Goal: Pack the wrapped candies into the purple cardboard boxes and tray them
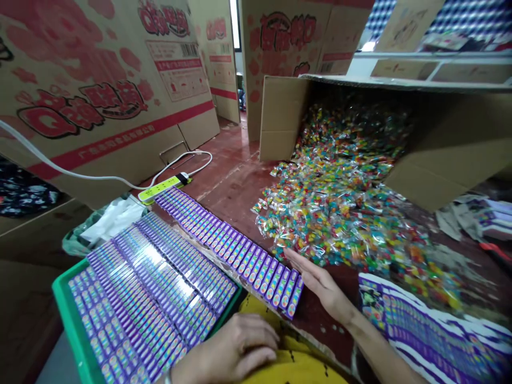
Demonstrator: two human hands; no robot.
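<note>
A long row of small purple candy boxes [236, 250] stands packed side by side along the dark red tabletop's near edge. My right hand [324, 285] is at the row's near end, fingers stretched out flat, palm side toward the last boxes; nothing shows in its grasp. Low in the view, my left hand [240, 344] lies loosely bent over yellow cloth [296, 368], beside a green crate [66, 309]. No object is visible in it, though its palm is hidden. Tightly packed purple boxes [152, 282] fill the crate in several columns.
Bagged colourful candies [340, 213] spill from a tipped carton [452, 144]. Flat purple packaging sheets [432, 325] lie in a fanned stack at right. A yellow-green power strip [164, 186] with a white cable [92, 176] sits behind the row. Tall printed cartons [108, 80] stand at the back.
</note>
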